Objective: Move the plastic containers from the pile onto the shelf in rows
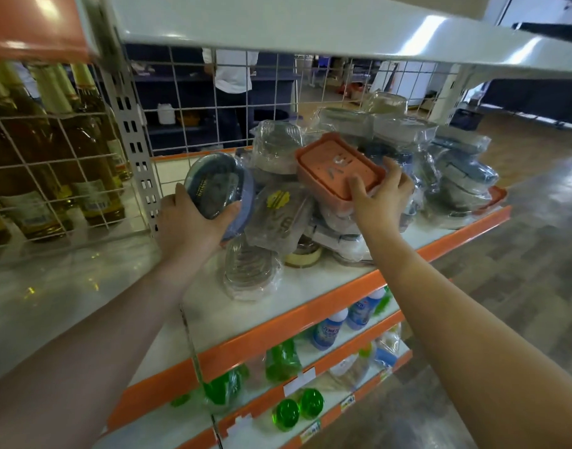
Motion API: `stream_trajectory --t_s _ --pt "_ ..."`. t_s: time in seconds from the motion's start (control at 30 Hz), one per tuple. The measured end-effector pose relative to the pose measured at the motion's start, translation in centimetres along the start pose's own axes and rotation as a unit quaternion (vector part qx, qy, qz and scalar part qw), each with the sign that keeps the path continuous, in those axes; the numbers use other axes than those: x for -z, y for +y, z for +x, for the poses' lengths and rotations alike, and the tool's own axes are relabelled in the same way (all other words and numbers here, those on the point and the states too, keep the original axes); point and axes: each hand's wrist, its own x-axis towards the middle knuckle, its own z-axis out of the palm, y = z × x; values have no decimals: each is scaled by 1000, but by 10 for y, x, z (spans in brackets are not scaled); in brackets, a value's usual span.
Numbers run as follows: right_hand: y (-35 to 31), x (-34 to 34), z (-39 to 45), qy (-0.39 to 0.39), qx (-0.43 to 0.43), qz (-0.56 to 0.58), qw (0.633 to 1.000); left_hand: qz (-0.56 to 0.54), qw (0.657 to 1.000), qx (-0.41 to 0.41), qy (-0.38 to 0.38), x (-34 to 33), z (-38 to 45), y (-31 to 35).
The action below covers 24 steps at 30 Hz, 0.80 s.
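- Shop shelving fills the view: a white shelf (310,286) with an orange front lip runs from lower left toward 2 o'clock, with a wire-grid back panel (197,102) behind it and another white shelf board (278,24) overhead.
- At centre, a loose pile of plastic containers (359,176) in clear wrapping sits on the shelf, spreading toward 3 o'clock.
- At 9 o'clock from the pile, the left hand (189,226) holds a round blue-rimmed container (218,189), tilted on edge. The thumb is curled over its lower face and the fingers wrap behind it.
- This round container is at the left edge of the pile, just above the shelf surface; whether it touches the shelf cannot be told.
- On top of the pile, the right hand (380,196) holds an orange rectangular container (339,168) at its near right corner. The thumb presses on the lid and the fingers curl round the side.
- The orange container is tilted, its far end raised toward 12 o'clock, resting among the wrapped containers.
- At 6 o'clock from the pile, a clear ribbed container (250,272) lies on the shelf near the front lip.
- At 9 o'clock, beyond a wire divider, stand amber glass bottles (54,150) with pale labels.
- At 6 o'clock, lower shelves carry green bottles (283,361) and white and blue bottles (330,328).
- At 12 o'clock, through the grid, a person in a white top (232,71) stands in the background.
- At 3 o'clock is wood-patterned flooring (521,254).
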Motion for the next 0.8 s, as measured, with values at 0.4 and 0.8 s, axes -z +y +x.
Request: stream_trajectory --t_s 0.4,0.8 --pt "5 10 -25 10 25 19 999 -14 1000 -17 2 1 -11 -13" --pt "11 9 -54 14 11 53 998 67 991 110 -24 2 -26 -57"
